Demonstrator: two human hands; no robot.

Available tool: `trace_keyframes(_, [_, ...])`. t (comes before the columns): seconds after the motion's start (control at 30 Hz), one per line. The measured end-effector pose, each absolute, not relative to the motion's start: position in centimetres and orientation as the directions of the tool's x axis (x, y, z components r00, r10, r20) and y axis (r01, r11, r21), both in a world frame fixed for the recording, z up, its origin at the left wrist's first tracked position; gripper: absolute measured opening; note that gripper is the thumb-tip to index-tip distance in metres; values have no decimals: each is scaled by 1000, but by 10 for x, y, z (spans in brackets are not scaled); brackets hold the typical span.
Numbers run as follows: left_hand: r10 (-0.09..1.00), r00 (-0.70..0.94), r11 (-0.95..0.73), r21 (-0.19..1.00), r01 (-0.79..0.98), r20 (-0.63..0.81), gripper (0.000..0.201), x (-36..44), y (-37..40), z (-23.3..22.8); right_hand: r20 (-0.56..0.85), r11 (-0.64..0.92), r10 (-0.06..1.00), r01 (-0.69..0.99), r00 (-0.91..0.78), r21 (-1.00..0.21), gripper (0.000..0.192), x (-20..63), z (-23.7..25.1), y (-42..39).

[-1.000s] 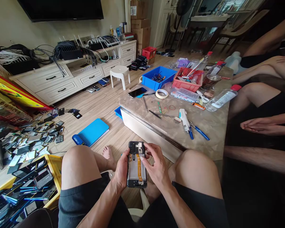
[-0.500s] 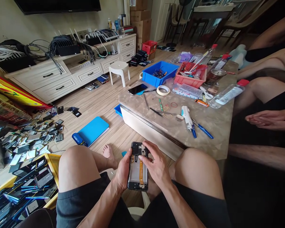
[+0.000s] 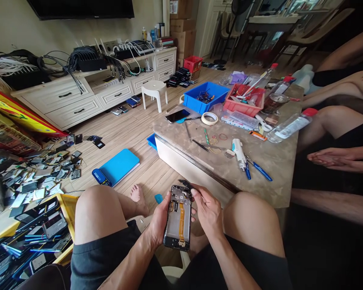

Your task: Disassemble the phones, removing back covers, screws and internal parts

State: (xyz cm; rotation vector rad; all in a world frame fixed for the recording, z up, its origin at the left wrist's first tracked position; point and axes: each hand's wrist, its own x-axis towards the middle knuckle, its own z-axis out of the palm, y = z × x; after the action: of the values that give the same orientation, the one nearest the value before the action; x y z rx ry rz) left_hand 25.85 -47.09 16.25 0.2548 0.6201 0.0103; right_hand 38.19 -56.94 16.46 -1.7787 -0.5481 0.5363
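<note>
An opened phone (image 3: 178,217) with its back off, showing an orange flex cable and the bare board, lies in my left hand (image 3: 159,219) between my knees. My left hand grips it along its left edge. My right hand (image 3: 207,209) is at the phone's top right corner, fingers pinched on a small black cover piece (image 3: 186,184) lifted just above the top of the phone.
A low stone table (image 3: 278,161) ahead holds blue pliers (image 3: 258,170), a white electric screwdriver (image 3: 238,150), tape, a phone, blue and red bins and bottles. Another person's legs and hands sit at right. A yellow crate (image 3: 68,205) of phone parts stands at left, a blue pad on the floor.
My right hand has lifted from the phone's upper board, pulling the black cover piece up and away; the board beneath now shows. The phone has tilted slightly and sits lower.
</note>
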Motion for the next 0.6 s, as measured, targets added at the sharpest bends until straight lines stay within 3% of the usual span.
trace_keyframes(0.1, [68, 831, 962, 257, 93, -552, 74, 257, -471, 164, -118, -190, 496, -25, 860, -981, 48, 389, 155, -570])
trace_keyframes(0.23, [68, 823, 973, 221, 71, -563, 74, 257, -471, 165, -257, -23, 457, -278, 851, -960, 52, 395, 139, -570])
trace_keyframes(0.6, [92, 843, 992, 127, -29, -530, 72, 254, -462, 170, -291, 8, 416, -323, 861, -946, 50, 391, 138, -570])
